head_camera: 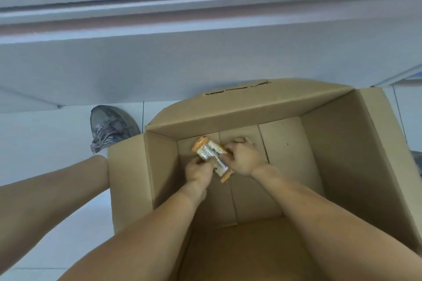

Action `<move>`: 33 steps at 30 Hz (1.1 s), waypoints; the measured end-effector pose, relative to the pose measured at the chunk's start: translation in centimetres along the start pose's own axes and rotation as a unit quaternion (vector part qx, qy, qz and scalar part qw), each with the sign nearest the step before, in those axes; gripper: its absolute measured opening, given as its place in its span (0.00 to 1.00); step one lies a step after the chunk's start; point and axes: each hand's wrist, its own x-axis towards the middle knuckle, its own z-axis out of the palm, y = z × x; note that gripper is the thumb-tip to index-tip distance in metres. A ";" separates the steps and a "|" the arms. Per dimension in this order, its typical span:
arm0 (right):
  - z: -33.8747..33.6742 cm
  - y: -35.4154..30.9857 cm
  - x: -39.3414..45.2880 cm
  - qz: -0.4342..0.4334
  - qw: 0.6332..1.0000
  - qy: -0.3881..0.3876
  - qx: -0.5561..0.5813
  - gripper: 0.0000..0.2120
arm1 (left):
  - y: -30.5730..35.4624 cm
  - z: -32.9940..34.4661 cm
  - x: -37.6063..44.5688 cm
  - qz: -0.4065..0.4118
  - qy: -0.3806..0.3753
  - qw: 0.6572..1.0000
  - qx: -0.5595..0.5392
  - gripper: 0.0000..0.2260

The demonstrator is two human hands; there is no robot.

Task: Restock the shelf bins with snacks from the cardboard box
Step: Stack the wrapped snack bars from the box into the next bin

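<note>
Cardboard box [342, 155] fills most of the lower view, standing open on a pale tiled floor [45, 134] with its flaps folded outward and its brown bottom almost bare. Beyond it runs the grey base of a shelf unit [159, 64], whose bins cannot be made out from this angle. Both bare forearms reach down into the box from the near edge. A bare leg [45, 201] comes in from the left, ending at a grey laced shoe [109, 128] that stands on the floor just beside the box's left far corner. Deep in the box, near its far left wall, the left hand [197, 170] and the right hand [244, 158] meet around a few snack packs [211, 155], clear wrappers with orange crimped ends. The left hand's fingers curl round the packs from below and left; the right hand grips them from the right side, fingers bent over the wrappers.
</note>
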 end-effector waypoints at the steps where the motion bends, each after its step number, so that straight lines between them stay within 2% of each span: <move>1: 0.1 -0.1 -0.2 0.009 1.000 -0.012 0.024 0.15 | 0.2 0.1 0.1 -0.023 -0.016 0.999 -0.037 0.07; 3: 0.4 -0.2 -1.0 0.039 0.987 -0.017 0.153 0.12 | 0.4 0.3 0.3 -0.055 -0.045 0.994 -0.082 0.05; 5: 0.7 -0.4 -1.9 0.053 0.960 -0.014 0.275 0.10 | 0.0 0.6 0.6 -0.051 -0.066 0.994 -0.069 0.08; 7: 0.3 -0.5 -2.5 0.057 0.937 -0.034 0.342 0.10 | -0.2 0.6 0.3 -0.037 -0.080 0.995 -0.051 0.11; 10: -1.9 -0.5 -3.8 0.058 0.933 -0.075 0.347 0.12 | 0.1 -0.1 -1.2 -0.020 -0.142 0.989 -0.028 0.13; 14: -7.5 -0.8 -7.0 0.049 0.928 -0.144 0.339 0.15 | 3.1 -1.7 -4.3 0.003 -0.282 0.959 0.009 0.13; 16: -10.5 -1.6 -8.8 0.033 0.935 -0.152 0.318 0.12 | 5.5 -2.9 -5.9 0.018 -0.345 0.938 0.035 0.13; 19: -14.2 -3.6 -12.5 -0.002 0.934 -0.150 0.323 0.06 | 8.6 -4.7 -8.9 0.050 -0.394 0.916 0.057 0.16; 25: -18.6 -8.9 -19.6 -0.064 0.935 -0.068 0.341 0.05 | 13.4 -8.1 -16.0 0.135 -0.459 0.874 0.081 0.16; 28: -19.8 -11.8 -22.6 -0.065 0.927 0.003 0.370 0.11 | 16.6 -10.5 -19.6 0.180 -0.461 0.863 0.107 0.15; 31: -20.5 -13.3 -25.4 -0.070 0.897 0.055 0.432 0.06 | 19.0 -12.7 -22.6 0.221 -0.453 0.854 0.129 0.15; 33: -20.7 -13.6 -27.1 -0.095 0.900 0.098 0.414 0.07 | 19.9 -13.7 -24.4 0.232 -0.464 0.847 0.116 0.15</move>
